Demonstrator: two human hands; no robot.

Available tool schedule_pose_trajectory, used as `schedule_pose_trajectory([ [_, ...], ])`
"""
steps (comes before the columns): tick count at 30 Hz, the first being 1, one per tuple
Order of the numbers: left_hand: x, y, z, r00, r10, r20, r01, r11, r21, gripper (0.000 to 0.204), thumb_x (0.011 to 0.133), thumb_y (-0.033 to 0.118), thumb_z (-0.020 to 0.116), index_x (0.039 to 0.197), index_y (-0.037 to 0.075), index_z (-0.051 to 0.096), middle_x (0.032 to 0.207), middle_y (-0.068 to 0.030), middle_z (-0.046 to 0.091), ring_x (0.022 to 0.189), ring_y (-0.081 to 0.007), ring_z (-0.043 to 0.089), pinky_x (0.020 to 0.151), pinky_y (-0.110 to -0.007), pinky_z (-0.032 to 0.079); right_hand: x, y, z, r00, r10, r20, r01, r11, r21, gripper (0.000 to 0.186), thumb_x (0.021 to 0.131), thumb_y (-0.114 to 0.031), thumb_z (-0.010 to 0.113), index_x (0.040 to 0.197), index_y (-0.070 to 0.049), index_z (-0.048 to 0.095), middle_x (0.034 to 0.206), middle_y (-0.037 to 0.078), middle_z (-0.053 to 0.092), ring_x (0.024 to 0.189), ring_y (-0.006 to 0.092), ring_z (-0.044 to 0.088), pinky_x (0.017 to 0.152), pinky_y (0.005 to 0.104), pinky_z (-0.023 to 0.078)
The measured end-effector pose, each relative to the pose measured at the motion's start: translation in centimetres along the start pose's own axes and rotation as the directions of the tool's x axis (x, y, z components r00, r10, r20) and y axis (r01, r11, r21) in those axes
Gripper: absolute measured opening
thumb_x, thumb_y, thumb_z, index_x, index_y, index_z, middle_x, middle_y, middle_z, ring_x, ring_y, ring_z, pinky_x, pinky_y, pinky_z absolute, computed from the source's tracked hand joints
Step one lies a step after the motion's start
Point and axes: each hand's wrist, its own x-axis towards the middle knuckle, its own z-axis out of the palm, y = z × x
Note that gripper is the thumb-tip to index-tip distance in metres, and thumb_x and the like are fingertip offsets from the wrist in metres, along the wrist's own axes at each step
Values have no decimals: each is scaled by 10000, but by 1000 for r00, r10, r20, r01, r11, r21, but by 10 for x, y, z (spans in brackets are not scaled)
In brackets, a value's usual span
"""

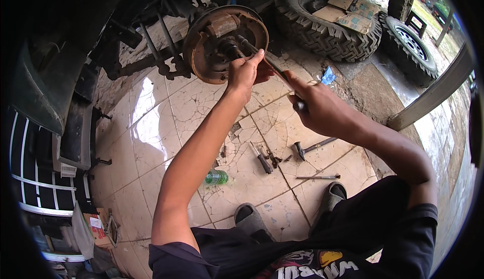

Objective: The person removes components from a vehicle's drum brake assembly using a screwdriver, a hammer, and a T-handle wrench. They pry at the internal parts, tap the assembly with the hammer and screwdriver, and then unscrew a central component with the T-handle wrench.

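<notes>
A rusty brake backing plate [204,59] with a hub spindle [229,46] in its middle is mounted on the axle ahead of me. My right hand [320,102] is closed round a long metal bar tool [275,68], whose far end reaches the parts beside the spindle. A rounded metal end pokes out below that fist. Just in front of the plate, my left hand [245,73] closes about the bar's forward part, thumb on top; its other fingers are partly hidden. The exact contact at the bar's tip cannot be made out.
On the cracked tiles lie a hammer [312,148], a screwdriver [263,162], several small rusty parts [275,159], a brush [318,177] and a green bottle [217,177]. A large tire [333,37] with cardboard [348,11] on it and a wheel [411,44] stand at the far right.
</notes>
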Motion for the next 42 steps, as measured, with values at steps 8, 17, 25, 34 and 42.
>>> schedule_pose_trajectory([
  [8, 0, 0, 0, 999, 36, -18, -35, 999, 14, 225, 889, 309, 616, 803, 101, 615, 738, -26, 659, 668, -138, 651, 603, -255, 483, 6, -5, 24, 971, 208, 115, -166, 250, 954, 260, 982, -185, 456, 1193, -33, 465, 679, -44, 377, 580, 59, 346, 526, 241, 323],
  [17, 11, 3, -4, 999, 40, -21, -41, 997, -58, 228, 899, 309, 600, 839, 90, 614, 782, -42, 681, 676, -129, 655, 592, -254, 500, 13, -7, 30, 980, 162, 115, -122, 32, 992, 245, 976, -164, 457, 1195, -54, 446, 664, -49, 315, 573, 73, 303, 557, 250, 306],
  [25, 14, -2, 0, 999, 33, -37, -34, 999, -35, 221, 905, 312, 588, 874, 95, 612, 798, -44, 684, 704, -127, 660, 619, -265, 514, 16, 25, 43, 980, 18, 198, -168, -463, 870, 62, 981, -211, 431, 1003, -153, 435, 635, -29, 320, 526, 87, 301, 583, 283, 325],
  [34, 24, -8, -12, 995, -58, 83, 71, 983, -171, 259, 969, 269, 465, 953, 36, 576, 885, -112, 657, 788, -236, 659, 757, -376, 549, 25, 14, 45, 993, 36, 116, -14, 982, -186, 753, 781, -12, 530, 1426, 86, 153, 734, 213, 637, 577, 325, 629, 618, 467, 493],
  [42, 0, -10, 43, 996, -59, -69, 33, 943, -330, 275, 990, 301, 417, 901, 62, 521, 727, -37, 526, 608, -167, 524, 598, -328, 496, -13, -15, -3, 988, -97, 121, 144, 859, -492, 771, 815, -99, 599, 1383, 167, 150, 575, 153, 592, 460, 265, 588, 458, 389, 477],
])
